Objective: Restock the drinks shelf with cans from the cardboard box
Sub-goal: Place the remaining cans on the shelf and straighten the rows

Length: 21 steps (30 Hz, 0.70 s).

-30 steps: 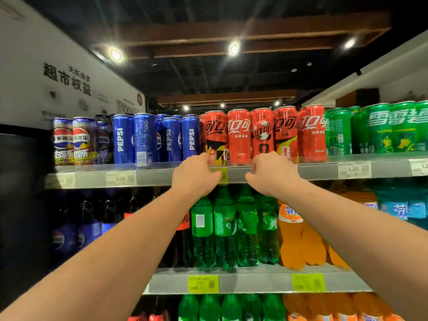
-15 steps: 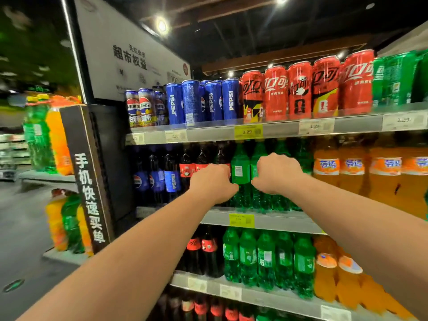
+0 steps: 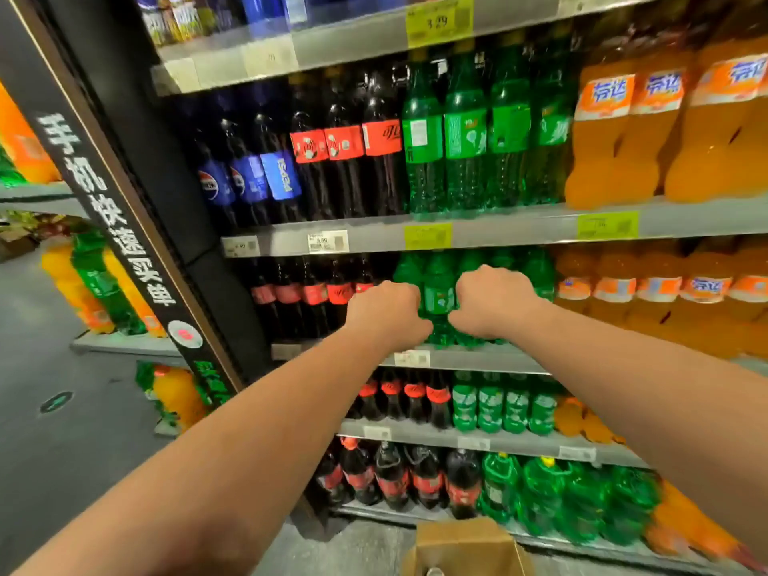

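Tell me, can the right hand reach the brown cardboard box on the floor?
Probably yes: the right hand hovers before the shelves, and nothing stands between it and the brown cardboard box below.

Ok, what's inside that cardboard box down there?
Inside the cardboard box, only what looks like one silvery can top shows. The flap and the picture's bottom edge hide everything else.

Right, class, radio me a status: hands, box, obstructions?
Left hand and right hand fisted, nothing seen held. Cardboard box on floor below, untouched. Green bottles behind hands; path down looks clear.
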Motion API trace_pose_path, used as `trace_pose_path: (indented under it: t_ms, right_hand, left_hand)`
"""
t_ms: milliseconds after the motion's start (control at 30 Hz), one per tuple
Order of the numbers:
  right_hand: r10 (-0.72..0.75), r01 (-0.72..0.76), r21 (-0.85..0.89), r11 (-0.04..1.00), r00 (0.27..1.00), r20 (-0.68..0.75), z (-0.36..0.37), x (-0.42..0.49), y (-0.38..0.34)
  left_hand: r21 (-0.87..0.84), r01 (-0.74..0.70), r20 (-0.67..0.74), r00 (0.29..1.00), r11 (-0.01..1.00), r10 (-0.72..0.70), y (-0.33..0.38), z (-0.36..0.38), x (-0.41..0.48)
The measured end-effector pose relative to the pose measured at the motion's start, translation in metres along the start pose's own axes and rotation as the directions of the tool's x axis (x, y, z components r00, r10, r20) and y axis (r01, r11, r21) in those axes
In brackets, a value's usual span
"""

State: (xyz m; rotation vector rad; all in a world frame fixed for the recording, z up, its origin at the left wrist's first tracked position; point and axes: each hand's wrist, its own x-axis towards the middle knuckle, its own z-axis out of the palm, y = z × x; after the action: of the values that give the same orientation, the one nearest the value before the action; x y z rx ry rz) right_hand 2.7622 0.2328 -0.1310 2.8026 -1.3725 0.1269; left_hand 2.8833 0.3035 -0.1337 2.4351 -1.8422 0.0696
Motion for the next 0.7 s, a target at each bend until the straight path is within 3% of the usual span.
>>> trace_pose_path:
  t_ms: [333,500,700]
  right_hand:
    - [-0.087,0.085,0.018,0.996,0.960,0.266,0.126,-0.031,0.031]
    - [-0.134,0.137,0.014,0.991,0.938,0.320,0.187,-0.042,0.053]
    - [-0.176,0.169,0.057,0.984,0.866,0.467,0.260,-0.055,0.060]
  left_hand:
    - [-0.056,0.069,0.247,0.967,0.996,-0.054,0.039,0.144,-0.021]
    - [-0.056,0.123,0.330,0.939,0.991,-0.098,0.061,0.212,-0.036]
    - [-0.024,0.157,0.420,0.898,0.987,-0.132,0.065,0.287,-0.054]
